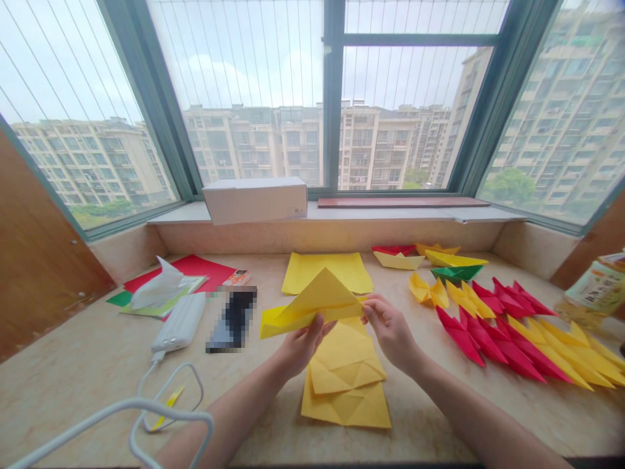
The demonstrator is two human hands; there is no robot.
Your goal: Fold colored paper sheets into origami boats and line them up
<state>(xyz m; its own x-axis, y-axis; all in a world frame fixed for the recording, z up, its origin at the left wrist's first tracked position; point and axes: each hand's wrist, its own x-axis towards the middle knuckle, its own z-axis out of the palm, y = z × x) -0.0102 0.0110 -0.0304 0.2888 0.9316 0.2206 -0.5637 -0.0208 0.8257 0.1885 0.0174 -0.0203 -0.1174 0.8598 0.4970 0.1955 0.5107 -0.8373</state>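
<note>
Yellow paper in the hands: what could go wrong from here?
The yellow paper is held up in the air between the left hand and right hand, so with nothing firm beneath it, a fold could slip or crease off-line.

The bottle at the right edge stands close to the rows of red and yellow folded pieces; if knocked, it could scatter them.
</note>
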